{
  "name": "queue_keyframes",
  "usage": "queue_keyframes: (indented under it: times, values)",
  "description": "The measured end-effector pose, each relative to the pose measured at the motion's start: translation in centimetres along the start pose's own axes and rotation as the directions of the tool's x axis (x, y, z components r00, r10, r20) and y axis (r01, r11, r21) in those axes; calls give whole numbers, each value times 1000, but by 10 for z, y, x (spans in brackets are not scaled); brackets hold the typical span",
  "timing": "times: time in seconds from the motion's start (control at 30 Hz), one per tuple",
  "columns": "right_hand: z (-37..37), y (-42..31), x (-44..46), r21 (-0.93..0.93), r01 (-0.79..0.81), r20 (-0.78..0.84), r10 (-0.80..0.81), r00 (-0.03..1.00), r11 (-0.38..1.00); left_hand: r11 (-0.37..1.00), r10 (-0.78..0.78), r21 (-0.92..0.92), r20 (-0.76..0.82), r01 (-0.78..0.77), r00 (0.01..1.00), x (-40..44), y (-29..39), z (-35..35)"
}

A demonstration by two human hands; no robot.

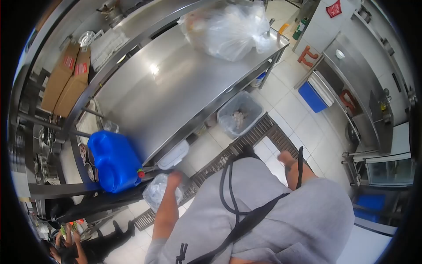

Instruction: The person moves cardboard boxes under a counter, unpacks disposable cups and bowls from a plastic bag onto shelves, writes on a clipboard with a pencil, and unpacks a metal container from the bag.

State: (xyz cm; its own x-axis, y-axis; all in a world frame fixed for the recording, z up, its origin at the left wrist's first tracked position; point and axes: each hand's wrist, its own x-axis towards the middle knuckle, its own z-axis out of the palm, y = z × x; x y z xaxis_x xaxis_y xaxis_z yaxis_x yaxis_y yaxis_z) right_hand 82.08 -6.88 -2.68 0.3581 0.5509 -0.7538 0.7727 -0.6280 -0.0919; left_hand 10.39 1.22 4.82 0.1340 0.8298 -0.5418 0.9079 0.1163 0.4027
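Note:
My left hand [174, 179] hangs low on the left of my body, in front of a clear plastic bag [154, 193]. Whether it touches the bag I cannot tell; its fingers are blurred. On the other side, above the tiled floor, is my right hand [286, 158], beside a black apron strap [300, 163]. Its fingers are too indistinct to read, and no held thing shows. Close to the left hand are a white tub [173, 155] and a large blue jerrycan [113, 163] at the steel table's end.
A steel table [171, 83] carries bulging clear bags [228, 33]. Beneath its edge stands a lined grey bin [239, 114]. A floor grate [220, 160] crosses the tiles. Cardboard boxes [66, 81] rest on a shelf. A person [83, 246] works at lower left; a steel counter [356, 75] lies right.

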Motion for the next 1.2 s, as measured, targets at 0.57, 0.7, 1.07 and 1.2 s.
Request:
queue_keyframes:
  times: [0.57,0.7,1.07,1.2]
  values:
    - [-246,29,21,694,260,-29,-335,942,671,806,311,-443,-247,-392,918,190,573,-20]
    - [-344,-20,48,613,528,-238,-499,833,588,608,301,-641,-360,-468,883,228,653,-66]
    - [-578,-253,65,176,972,-573,-787,227,152,237,33,-833,-507,-500,861,353,732,-175]
    - [-597,-279,98,323,931,-475,-822,313,168,215,-23,-767,-623,-604,782,371,741,-157]
